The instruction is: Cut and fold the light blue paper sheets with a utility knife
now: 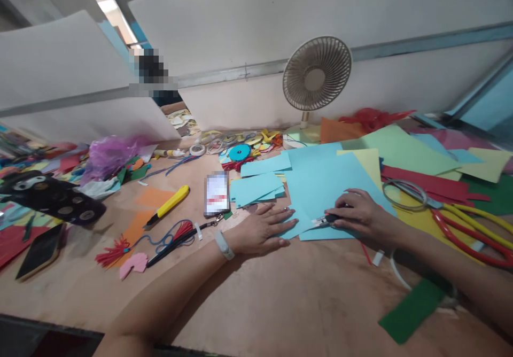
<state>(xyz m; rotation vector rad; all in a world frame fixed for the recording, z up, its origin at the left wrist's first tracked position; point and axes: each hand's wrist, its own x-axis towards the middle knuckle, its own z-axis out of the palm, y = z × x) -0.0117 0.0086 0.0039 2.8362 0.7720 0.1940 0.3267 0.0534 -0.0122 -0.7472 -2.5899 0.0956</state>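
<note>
A large light-blue sheet point(320, 180) lies flat on the table, with another blue edge showing beneath it. My left hand point(264, 229) rests flat at the sheet's lower left corner, fingers spread over the paper. Closed around a craft knife point(323, 220) is my right hand point(355, 210); the metal end points left and touches or hovers just over the sheet. Its dark handle is mostly hidden by my fingers. Several smaller blue paper pieces point(256, 188) are stacked beyond my left hand.
A phone point(216, 194) and a yellow cutter point(168, 206) lie to the left, near tasselled cords point(112, 253). Large red-and-yellow-handled scissors point(460, 234) sit at right. A fan point(316, 74) stands at the back. Green paper point(412, 311) is near my right forearm.
</note>
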